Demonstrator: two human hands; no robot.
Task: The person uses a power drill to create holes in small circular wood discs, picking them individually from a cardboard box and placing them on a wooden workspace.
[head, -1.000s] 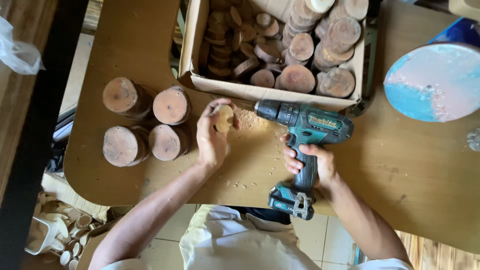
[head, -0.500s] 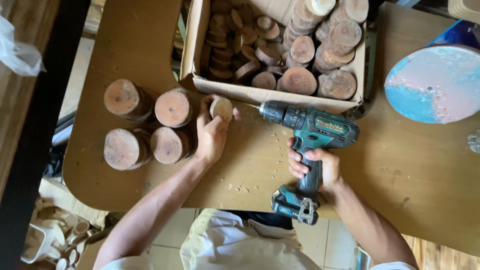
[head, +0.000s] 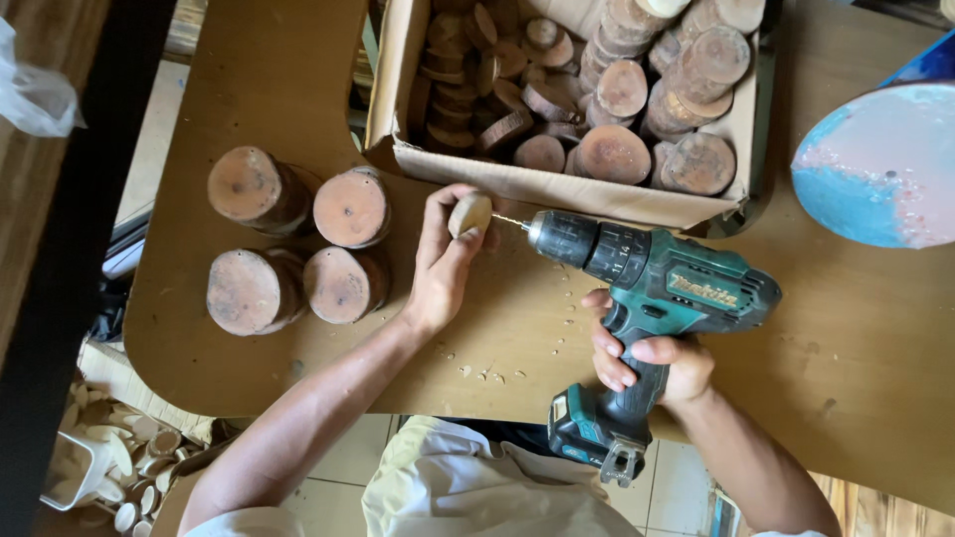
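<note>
My left hand (head: pixel 439 267) grips a small pale wooden piece (head: pixel 470 213) just in front of the cardboard box. My right hand (head: pixel 647 360) holds the handle of a teal and black cordless drill (head: pixel 647 288). Its thin bit (head: pixel 509 223) points left and touches the side of the wooden piece. Both hands are over the brown wooden table (head: pixel 875 348).
An open cardboard box (head: pixel 557 189) full of round wood slices stands behind the hands. Several stacks of wood discs (head: pixel 298 249) sit left of my left hand. A blue and pink round thing (head: pixel 880 164) lies at the right. Wood chips (head: pixel 487 373) lie near the table's front edge.
My left hand has lifted the wooden piece up toward the box. The drill has followed it, and its bit now meets the piece.
</note>
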